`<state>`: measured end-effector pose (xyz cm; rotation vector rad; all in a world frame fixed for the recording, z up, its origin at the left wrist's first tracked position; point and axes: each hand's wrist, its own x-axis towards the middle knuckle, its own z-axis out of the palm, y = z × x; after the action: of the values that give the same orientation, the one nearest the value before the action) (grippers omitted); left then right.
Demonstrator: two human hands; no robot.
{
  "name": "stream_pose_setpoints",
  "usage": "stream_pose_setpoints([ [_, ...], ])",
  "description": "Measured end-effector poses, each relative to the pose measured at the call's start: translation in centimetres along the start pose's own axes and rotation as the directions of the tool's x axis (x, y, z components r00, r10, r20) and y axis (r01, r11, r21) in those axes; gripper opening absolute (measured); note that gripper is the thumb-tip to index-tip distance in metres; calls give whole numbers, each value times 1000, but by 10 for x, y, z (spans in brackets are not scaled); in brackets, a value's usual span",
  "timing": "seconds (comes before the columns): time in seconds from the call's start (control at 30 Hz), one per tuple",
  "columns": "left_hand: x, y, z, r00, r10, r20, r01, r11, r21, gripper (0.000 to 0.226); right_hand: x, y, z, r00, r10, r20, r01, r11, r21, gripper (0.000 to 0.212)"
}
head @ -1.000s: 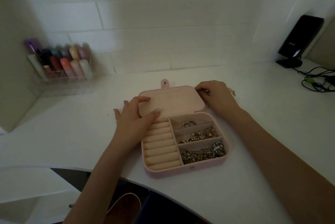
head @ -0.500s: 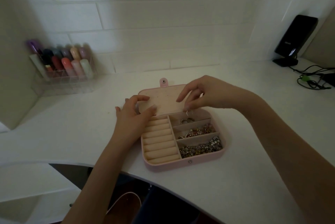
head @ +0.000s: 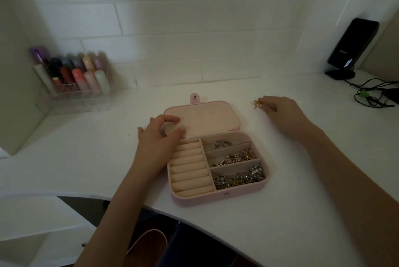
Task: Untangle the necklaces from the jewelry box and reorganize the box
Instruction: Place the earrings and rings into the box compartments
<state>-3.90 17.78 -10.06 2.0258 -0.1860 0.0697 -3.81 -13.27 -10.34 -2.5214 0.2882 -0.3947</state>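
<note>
The right hand [head: 285, 113], which half a second ago hovered over the jewelry box's [head: 218, 196] back right compartment with fingers pinched, is now out on the worktop [head: 302, 202] to the right of the open lid [head: 203, 118], toward the back edge. Its fingertips hold a small gold piece [head: 257, 104] against the surface, well apart from the box.

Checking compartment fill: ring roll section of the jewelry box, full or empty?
Empty. The ring rolls show bare cushions with no rings; the jewelry box holds pieces only in its three right compartments.
</note>
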Motion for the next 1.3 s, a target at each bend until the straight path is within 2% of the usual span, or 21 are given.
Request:
stream_pose_setpoints([
  [0.17, -1, 2, 0, 1000, 1, -2, -1, 1000, 5, 9, 0, -5, 2, 990, -57, -129, 56, 998, -12, 16],
  [0.37, -1, 1, 0, 1000, -15, 3, 15, 1000, 16, 12, 0, -8, 2, 988, -55, -143, 55, 998, 1, 7],
  [0.5, -1, 2, 1, 1000, -25, -10, 25, 999, 25, 17, 3, -19, -6, 972, 9, -235, 44, 975, 217, 3],
  [0.6, -5, 9, 1, 996, 30, -89, -27, 999, 33, 21, 1, -41, -13, 986, 77, -145, -1, 886, 463, 3],
  [0.67, -8, 15, 0, 983, 114, -141, -111, 993, 30, 24, -4, -59, -18, 998, 52, -44, -18, 821, 571, 4],
  [0.77, -5, 27, -2, 955, 258, -144, -263, 965, -20, 24, -15, -88, -23, 991, -62, 116, -20, 797, 603, 5],
  [0.83, -1, 38, 1, 955, 287, -71, -293, 953, -77, 28, -23, -108, -24, 966, -154, 206, -2, 797, 604, 5],
  [0.93, 2, 49, 5, 969, 239, 55, -217, 939, -266, 36, -37, -133, -21, 929, -261, 262, 52, 795, 605, 5],
  [1.1, -3, 43, -5, 986, 158, 48, -112, 855, -506, 20, -50, -150, -15, 917, -318, 240, 110, 780, 616, 6],
  [1.3, -9, 30, -26, 983, 147, 113, -57, 818, -572, 13, -58, -153, -7, 914, -312, 258, 107, 800, 591, 10],
])
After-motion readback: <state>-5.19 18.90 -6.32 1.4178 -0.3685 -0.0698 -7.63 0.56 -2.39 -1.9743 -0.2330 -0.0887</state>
